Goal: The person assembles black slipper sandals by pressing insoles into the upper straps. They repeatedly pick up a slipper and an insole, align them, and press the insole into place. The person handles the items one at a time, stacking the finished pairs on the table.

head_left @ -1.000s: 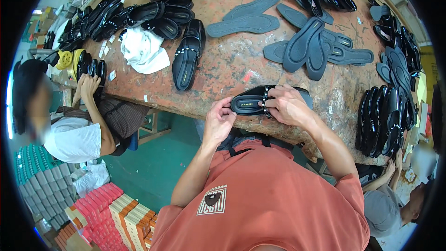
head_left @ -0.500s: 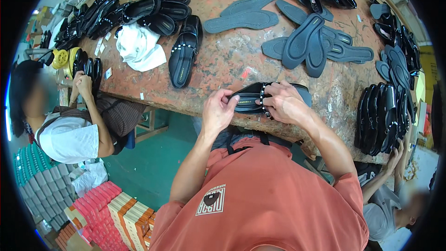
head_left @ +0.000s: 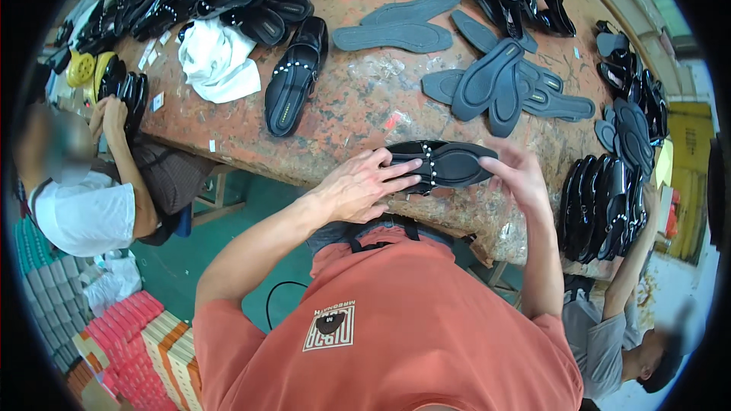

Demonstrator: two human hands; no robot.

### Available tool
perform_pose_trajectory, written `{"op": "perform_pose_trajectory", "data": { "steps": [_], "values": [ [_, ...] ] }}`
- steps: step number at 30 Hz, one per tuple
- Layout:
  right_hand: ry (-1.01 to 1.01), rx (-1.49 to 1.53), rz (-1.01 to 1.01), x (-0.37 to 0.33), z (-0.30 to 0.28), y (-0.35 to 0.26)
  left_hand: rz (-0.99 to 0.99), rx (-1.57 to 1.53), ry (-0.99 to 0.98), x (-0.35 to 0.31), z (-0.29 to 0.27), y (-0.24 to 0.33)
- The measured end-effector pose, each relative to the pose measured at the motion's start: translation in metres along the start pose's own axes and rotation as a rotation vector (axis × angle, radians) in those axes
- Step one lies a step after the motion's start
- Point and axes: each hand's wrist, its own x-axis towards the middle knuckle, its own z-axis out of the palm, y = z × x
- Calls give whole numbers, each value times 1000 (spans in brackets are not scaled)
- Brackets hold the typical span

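Observation:
A black shoe with a pearl-studded strap lies sideways at the table's near edge, its dark insole facing up. My left hand covers its left end, with fingers extended over the insole up to the strap. At the rounded right end is my right hand. Its thumb is at the shoe's rim, while the other fingers are spread and slightly blurred. A similar shoe with a pearl strap lies alone farther left. Beyond my hands are several loose grey-black insoles, some crossing over each other.
Black shoes are piled at the far left beside a white cloth. Another row of shoes stands at the table's right edge. Co-workers sit left and right. Stacked pink boxes occupy the lower left floor.
My left hand has slid from the shoe's left end over onto its insole. My right hand has left the strap and moved to the shoe's right end. The view has shifted slightly.

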Motion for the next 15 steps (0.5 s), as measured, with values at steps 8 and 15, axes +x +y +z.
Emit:
{"op": "perform_pose_trajectory", "data": {
  "steps": [8,15],
  "values": [
    [216,-1000,-370,-21,104,13,1,133,-99,22,-6,11],
    [404,-953,-735,-30,114,-4,41,27,-52,38,4,8]
  ]
}}
